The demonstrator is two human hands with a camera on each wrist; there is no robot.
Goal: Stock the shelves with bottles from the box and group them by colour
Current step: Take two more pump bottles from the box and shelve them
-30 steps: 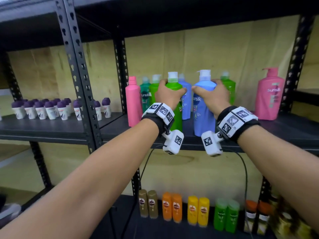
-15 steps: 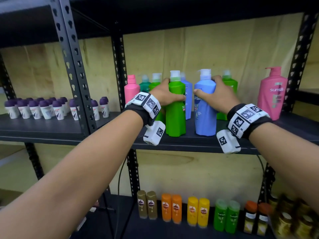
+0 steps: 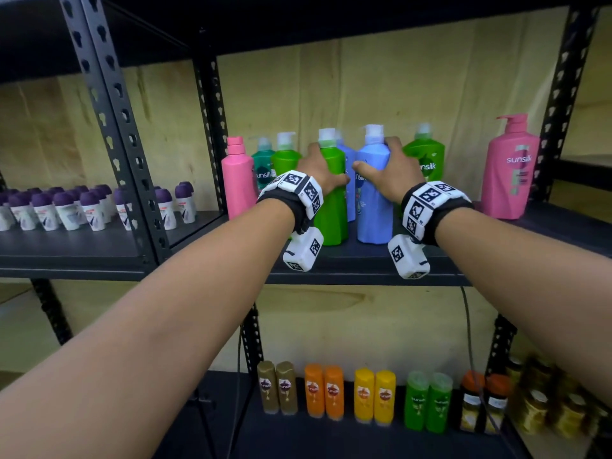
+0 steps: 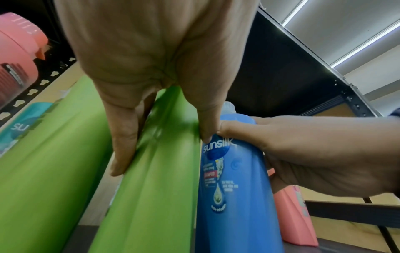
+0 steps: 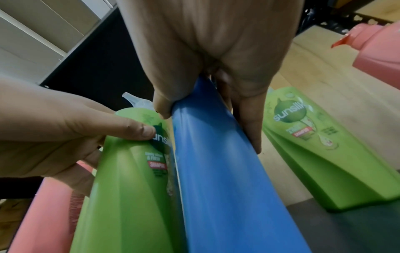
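On the middle shelf [image 3: 351, 263] my left hand [image 3: 323, 172] grips a green pump bottle [image 3: 331, 207] around its shoulder, thumb on the right side. The same green bottle [image 4: 151, 188] fills the left wrist view. My right hand [image 3: 389, 173] grips a blue pump bottle [image 3: 372, 210] next to it; this blue bottle [image 5: 216, 171] stands against the green one. Both bottles stand upright on the shelf. Behind them are another blue bottle [image 3: 346, 154], a green bottle [image 3: 286, 159], a teal bottle [image 3: 263, 165] and a green bottle [image 3: 427, 160] on the right.
A pink bottle [image 3: 236, 180] stands at the left of the bay and a pink pump bottle [image 3: 508, 170] at the right. Purple-capped roll-ons [image 3: 76, 207] fill the left bay. Small brown, orange, yellow and green bottles [image 3: 354, 395] and jars [image 3: 543, 409] line the lower shelf.
Both hands have pushed the green and blue bottles a little farther back on the shelf, and my head has moved closer. The grips are unchanged.
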